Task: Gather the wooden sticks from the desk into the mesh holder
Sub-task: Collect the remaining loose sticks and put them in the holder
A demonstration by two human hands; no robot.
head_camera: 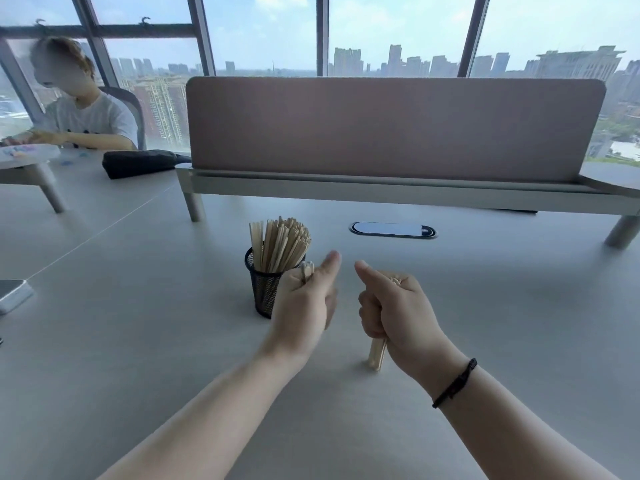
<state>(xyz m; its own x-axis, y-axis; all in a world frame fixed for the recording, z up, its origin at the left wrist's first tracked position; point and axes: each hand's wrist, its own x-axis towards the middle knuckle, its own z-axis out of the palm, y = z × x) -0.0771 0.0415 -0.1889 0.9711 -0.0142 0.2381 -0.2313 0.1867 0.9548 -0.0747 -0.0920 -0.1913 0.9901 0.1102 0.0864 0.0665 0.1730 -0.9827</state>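
A black mesh holder (pixel 262 289) stands on the grey desk (pixel 502 323), packed with many upright wooden sticks (pixel 278 245). My left hand (pixel 306 299) is a fist right beside the holder's right side, thumb up, gripping a few sticks whose tips (pixel 307 270) poke out above the fingers. To its right, my right hand (pixel 394 308) grips a bundle of sticks held upright, thumb raised. That bundle's lower ends (pixel 376 355) stick out below the fist and touch the desk.
A raised shelf with a mauve felt screen (pixel 394 126) spans the back of the desk. An oval cable port (pixel 393 230) lies behind my hands. A phone (pixel 14 294) sits at the left edge. A black pouch (pixel 142 162) and a seated person (pixel 83 109) are far left.
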